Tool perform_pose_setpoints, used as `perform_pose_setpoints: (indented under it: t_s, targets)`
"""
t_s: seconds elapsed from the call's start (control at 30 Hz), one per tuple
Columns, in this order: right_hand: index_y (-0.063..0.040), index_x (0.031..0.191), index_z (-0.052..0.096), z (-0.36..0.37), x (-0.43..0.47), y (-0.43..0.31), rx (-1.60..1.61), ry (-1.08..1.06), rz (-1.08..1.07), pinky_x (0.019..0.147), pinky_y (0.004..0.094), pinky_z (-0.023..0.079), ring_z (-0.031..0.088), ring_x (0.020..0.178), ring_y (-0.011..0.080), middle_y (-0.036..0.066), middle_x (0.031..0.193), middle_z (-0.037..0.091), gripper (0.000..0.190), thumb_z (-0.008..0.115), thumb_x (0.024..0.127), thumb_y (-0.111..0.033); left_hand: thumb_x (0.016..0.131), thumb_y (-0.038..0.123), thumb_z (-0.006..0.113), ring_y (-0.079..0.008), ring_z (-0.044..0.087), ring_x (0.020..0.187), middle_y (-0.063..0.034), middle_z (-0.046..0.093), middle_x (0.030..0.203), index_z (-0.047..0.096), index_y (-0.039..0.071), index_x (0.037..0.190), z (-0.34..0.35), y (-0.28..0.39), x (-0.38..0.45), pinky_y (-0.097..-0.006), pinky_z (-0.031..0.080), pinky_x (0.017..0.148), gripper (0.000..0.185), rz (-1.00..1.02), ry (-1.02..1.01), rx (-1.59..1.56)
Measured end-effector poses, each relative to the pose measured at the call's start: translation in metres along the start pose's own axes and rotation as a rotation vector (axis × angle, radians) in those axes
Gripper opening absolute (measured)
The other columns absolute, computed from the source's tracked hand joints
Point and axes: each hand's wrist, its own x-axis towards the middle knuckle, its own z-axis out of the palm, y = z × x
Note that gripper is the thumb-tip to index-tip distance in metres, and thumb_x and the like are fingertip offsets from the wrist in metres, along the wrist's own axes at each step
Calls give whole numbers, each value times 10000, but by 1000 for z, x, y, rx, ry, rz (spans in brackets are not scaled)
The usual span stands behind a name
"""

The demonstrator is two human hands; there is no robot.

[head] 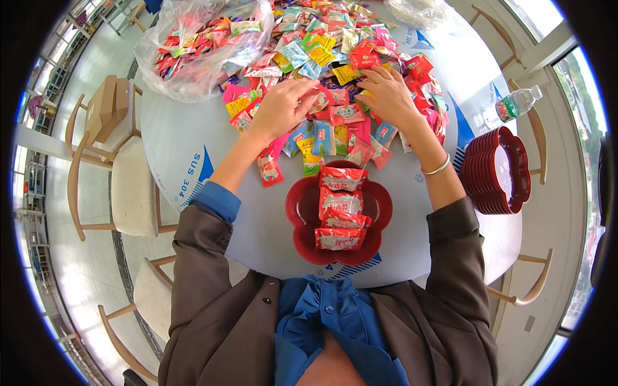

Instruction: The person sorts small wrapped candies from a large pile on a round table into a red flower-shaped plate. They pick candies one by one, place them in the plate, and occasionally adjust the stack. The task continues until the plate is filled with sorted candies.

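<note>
A large heap of wrapped candies spreads over the far half of the table. My left hand is at its near left part, fingers bent beside a red and white packet; whether it grips the packet cannot be told. Farther right, my right hand lies over the heap, fingertips among yellow and red packets; what is under the fingers is hidden. Close to my body stands a dark red flower-shaped plastic tray. Several red and white packets lie in a column down its middle.
A stack of dark red flower-shaped trays stands at the right, near a clear plastic bottle lying on its side. An open clear plastic bag of candies is at the far left. Wooden chairs surround the round table; one holds a cardboard box.
</note>
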Motion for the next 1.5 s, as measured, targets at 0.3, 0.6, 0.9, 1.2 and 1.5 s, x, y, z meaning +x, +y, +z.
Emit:
perform_pose_setpoints:
  t_s: [0.3, 0.6, 0.9, 1.2, 1.5]
  targets:
    - [-167, 1083, 825, -11, -21, 27, -29, -49, 303, 1119, 563, 392, 528, 1373, 275, 29, 1343, 681, 282, 739, 919, -379, 977, 414, 701, -386, 466, 1425, -215, 593, 1422, 637, 78, 1392, -4, -52, 14, -494, 364, 1178, 539, -13, 95, 525]
    - [-64, 928, 791, -17, -47, 69, 252, 225, 431, 1012, 456, 511, 654, 1152, 342, 116, 1086, 766, 154, 709, 815, -130, 932, 263, 762, -346, 587, 1271, -136, 638, 1348, 690, 41, 1243, 7, -23, 45, -479, 465, 1081, 389, 105, 222, 376]
    - [-120, 1050, 797, -14, -70, 98, 98, 129, 620, 1093, 508, 430, 598, 1278, 324, 101, 1185, 746, 243, 662, 854, -70, 951, 482, 710, -375, 415, 1469, -137, 511, 1560, 719, 153, 1323, 38, -17, 75, -525, 365, 1197, 496, 191, -124, 527]
    - [-125, 1242, 744, -16, -55, 96, -123, 228, 752, 1110, 548, 397, 539, 1367, 358, 113, 1361, 689, 327, 642, 932, -135, 890, 245, 792, -303, 600, 1209, -82, 698, 1205, 788, 97, 1009, 1, -11, 44, -437, 473, 1042, 190, 177, -72, 229]
    - [-127, 1194, 781, -27, -44, 71, 360, -5, 672, 963, 498, 536, 705, 1114, 363, 166, 1179, 758, 290, 683, 980, -298, 884, 166, 781, -294, 617, 1184, -69, 703, 1179, 766, 84, 935, 2, -15, 21, -450, 453, 1040, 98, 161, 89, 178]
